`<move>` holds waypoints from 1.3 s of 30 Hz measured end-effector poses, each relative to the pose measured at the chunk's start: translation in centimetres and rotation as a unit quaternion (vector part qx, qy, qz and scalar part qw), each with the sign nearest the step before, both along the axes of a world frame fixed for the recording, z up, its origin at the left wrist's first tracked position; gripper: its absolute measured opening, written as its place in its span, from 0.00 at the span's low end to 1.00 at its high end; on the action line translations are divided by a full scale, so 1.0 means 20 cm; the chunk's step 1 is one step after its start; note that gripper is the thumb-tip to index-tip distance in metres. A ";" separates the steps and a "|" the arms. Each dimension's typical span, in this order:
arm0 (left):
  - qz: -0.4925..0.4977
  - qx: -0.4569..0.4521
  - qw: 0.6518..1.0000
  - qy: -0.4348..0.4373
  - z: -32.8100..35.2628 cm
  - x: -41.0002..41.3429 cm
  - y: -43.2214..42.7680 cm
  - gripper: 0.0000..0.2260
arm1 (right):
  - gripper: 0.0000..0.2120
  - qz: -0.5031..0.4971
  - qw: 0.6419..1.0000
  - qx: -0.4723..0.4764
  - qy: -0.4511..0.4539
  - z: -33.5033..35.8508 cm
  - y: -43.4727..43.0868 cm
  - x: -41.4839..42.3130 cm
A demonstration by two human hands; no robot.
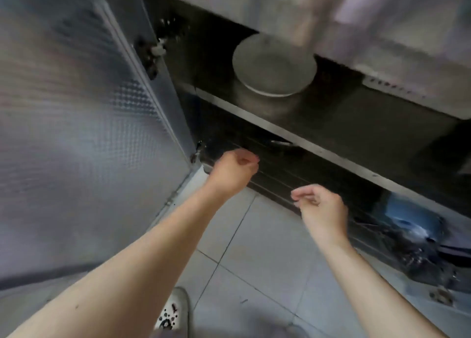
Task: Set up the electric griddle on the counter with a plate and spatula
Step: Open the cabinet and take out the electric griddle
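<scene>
Nearest the camera, at 6 o'clock, the toe of a pale shoe [174,309] with dark spots stands on the light tiled floor [257,258]. Both bare forearms reach up from the bottom edge toward an open lower cabinet.

The left hand [233,171] sits near frame centre, at the front edge of the lower compartment. Its fingers [246,157] are curled into a loose fist; they hold nothing visible. The right hand [322,206] lies at about 4 o'clock from the left hand, a little apart from it, above the floor just before the cabinet's lower edge. Its fingers [303,193] are bent inward and narrow, with the thumb close to the fingertips, and likewise hold nothing visible.

At 9 o'clock, the open cabinet door [81,134], metal with a dimpled pattern, fills the left side of the view. Its hinges [153,55] show at about 11 o'clock.

Beyond the hands, a wire rack [293,169] lines the dark lower compartment. At 4 o'clock, a blurred blue item [410,218] lies in the same compartment; its kind cannot be told.

Farther in, a metal shelf [305,141] crosses the cabinet. On it, at about 12 o'clock, rests a round pale plate [274,65] atop a round metal container [265,106]. The worktop edge [382,19] runs across the top, blurred.
</scene>
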State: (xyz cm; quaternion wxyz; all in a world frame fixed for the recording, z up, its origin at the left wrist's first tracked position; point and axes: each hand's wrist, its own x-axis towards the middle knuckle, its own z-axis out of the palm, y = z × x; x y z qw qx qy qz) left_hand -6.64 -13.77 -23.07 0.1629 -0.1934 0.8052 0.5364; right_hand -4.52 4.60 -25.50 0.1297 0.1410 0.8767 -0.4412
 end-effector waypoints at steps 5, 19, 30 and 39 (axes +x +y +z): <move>0.139 0.190 0.972 -0.017 -0.44 -0.23 0.11 0.08 | 0.15 -0.030 0.998 -0.044 0.013 -0.45 0.05 -0.23; 0.158 0.142 0.974 0.080 -1.16 -0.61 0.10 0.12 | 0.06 -0.147 0.923 -0.315 -0.163 -1.05 -0.09 -0.68; 0.219 0.164 0.957 0.095 -1.30 -0.71 -0.01 0.12 | 0.35 -0.231 0.792 -0.520 -0.220 -1.06 -0.42 -1.08; 0.216 0.161 0.959 0.086 -1.35 -0.71 -0.03 0.10 | 0.23 -0.280 0.792 -0.520 -0.156 -1.16 -0.42 -1.12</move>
